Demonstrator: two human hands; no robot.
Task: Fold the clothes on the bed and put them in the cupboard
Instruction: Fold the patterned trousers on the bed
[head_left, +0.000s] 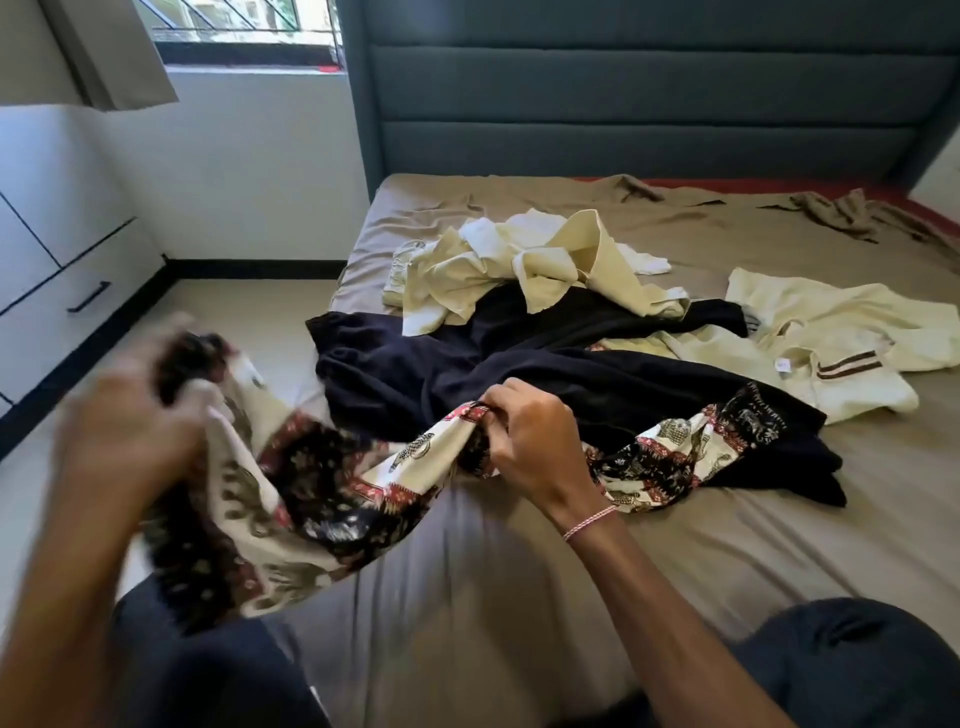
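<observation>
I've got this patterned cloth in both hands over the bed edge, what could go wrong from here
The far end of the patterned cloth lies on the navy garment, so pulling may drag that along. Slack near the left hand hangs past the edge of the bed and might trail on the floor.

Printed cloth (332, 483) gripped in both hands: soft matt cotton look. Navy garment (519, 358) just beyond right hand (535, 441): thick, matt. Bedsheet (519, 561) under hands: smooth, slight sheen, kinda wrinkly.
</observation>
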